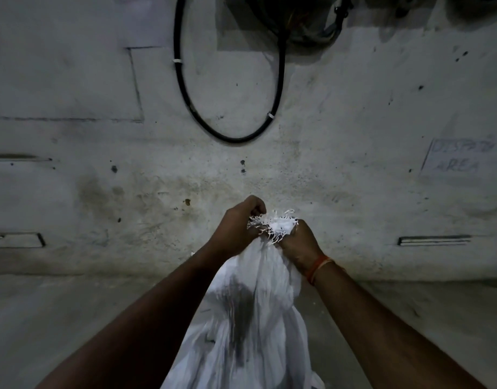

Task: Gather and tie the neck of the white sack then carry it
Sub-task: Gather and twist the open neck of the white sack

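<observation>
A white woven sack (250, 318) stands between my forearms, its body hanging down to the lower edge of the view. Its neck is bunched together, with frayed white threads (272, 223) sticking out at the top. My left hand (239, 223) grips the left side of the gathered neck. My right hand (296, 242), with an orange thread band at the wrist, is closed around the right side of the neck. A dark shadow or stain runs down the sack's front.
A stained grey concrete wall (157, 169) rises straight ahead. A black cable loop (227, 136) hangs on it above my hands. Faint writing ending in "AREA" (458, 161) is at the right. Grey concrete floor (59, 318) lies on both sides of the sack.
</observation>
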`<state>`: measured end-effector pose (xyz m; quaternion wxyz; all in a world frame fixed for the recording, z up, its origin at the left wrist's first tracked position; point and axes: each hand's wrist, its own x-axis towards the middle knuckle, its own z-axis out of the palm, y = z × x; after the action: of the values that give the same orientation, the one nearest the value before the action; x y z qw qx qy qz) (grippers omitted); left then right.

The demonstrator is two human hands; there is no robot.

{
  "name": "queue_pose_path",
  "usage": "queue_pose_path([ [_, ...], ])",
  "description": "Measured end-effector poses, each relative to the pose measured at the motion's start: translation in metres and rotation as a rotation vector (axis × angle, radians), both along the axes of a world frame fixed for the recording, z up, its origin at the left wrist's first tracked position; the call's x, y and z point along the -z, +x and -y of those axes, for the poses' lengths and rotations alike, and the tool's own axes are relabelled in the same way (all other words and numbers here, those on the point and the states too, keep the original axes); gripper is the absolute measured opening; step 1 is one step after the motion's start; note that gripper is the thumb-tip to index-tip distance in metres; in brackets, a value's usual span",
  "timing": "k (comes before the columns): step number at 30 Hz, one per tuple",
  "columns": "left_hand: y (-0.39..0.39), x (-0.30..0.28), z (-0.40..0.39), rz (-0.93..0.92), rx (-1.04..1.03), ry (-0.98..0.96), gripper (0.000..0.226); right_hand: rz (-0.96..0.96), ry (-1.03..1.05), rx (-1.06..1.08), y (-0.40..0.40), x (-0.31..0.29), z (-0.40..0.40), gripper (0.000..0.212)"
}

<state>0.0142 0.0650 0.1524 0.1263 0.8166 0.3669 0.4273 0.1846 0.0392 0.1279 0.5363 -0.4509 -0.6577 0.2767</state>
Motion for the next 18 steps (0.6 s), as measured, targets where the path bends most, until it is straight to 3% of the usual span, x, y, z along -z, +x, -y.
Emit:
queue_pose_path([
  [5, -0.012, 0.000, -0.001, -0.061, 0.045, -0.092, 0.038, -0.045, 0.010, 0.002, -0.005, 0.005, 0.003, 0.024],
  [11, -0.031, 0.008, -0.002, -0.282, 0.060, -0.223, 0.041, -0.093, 0.020, -0.002, 0.002, 0.014, 0.000, 0.020],
  [18, -0.031, 0.016, 0.000, -0.183, 0.146, -0.184, 0.021, -0.261, 0.036, -0.007, 0.009, 0.019, -0.001, 0.014],
])
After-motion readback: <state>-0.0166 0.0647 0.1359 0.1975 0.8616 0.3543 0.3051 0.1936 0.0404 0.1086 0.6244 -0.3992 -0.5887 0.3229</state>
